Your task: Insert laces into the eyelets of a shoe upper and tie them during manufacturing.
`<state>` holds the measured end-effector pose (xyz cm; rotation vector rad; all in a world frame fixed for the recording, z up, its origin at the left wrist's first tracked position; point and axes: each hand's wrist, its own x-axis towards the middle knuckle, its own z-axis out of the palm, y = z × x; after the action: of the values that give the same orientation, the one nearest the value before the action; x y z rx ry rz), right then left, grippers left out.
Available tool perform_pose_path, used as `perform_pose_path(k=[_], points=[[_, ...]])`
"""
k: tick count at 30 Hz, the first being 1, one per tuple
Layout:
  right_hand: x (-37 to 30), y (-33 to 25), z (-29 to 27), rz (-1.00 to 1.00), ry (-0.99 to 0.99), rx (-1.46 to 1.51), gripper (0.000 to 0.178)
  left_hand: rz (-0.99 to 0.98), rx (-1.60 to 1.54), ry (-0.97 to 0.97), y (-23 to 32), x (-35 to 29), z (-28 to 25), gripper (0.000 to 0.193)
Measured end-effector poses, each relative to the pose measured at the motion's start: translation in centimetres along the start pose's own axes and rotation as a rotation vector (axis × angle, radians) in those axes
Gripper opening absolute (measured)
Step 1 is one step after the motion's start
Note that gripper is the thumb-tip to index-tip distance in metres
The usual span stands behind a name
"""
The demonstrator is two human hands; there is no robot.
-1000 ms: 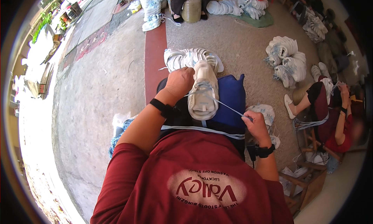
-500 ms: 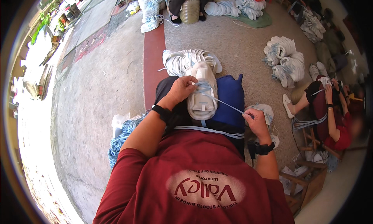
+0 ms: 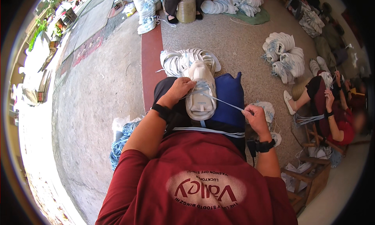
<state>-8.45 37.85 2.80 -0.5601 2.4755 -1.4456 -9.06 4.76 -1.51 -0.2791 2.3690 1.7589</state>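
A white sneaker (image 3: 201,104) lies across my lap, its toe pointing away from me, with light blue laces over its upper. My left hand (image 3: 180,89) is closed at the sneaker's left edge beside the lacing; its fingertips partly hide what they pinch. Off to the right, my right hand (image 3: 256,118) pinches the end of a light blue shoelace (image 3: 224,103), which runs taut from the sneaker's lacing. Under the sneaker, a dark blue cloth (image 3: 230,94) covers my right thigh.
A bundle of white shoe uppers (image 3: 174,63) lies just beyond my knees. Blue laces (image 3: 124,141) hang at my left. More white bundles (image 3: 291,61) sit on the floor to the right, near a seated co-worker (image 3: 332,108). A wooden stool (image 3: 312,182) stands at lower right.
My left hand has shifted slightly down and left along the lacing. My right hand keeps the lace taut in nearly the same place. The view has moved a little.
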Motion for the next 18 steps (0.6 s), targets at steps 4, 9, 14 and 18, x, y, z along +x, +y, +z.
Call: perform_pose_path(k=[4, 9, 14, 18], points=[[0.1, 0.2, -0.3, 0.029, 0.052, 0.055, 0.018, -0.041, 0.063, 0.060, -0.1, 0.2, 0.4, 0.032], [0.1, 0.1, -0.4, 0.054, 0.051, 0.092, 0.019, 0.148, 0.033, 0.000, -0.5, -1.1, 0.1, 0.022], [0.1, 0.7, -0.1, 0.025, 0.046, 0.132, 0.020, 0.241, 0.030, 0.010, -0.6, -1.5, 0.3, 0.017], [0.0, 0.9, -0.2, 0.047, 0.043, 0.120, 0.019, 0.198, 0.069, 0.003, -0.2, -1.6, 0.1, 0.021]])
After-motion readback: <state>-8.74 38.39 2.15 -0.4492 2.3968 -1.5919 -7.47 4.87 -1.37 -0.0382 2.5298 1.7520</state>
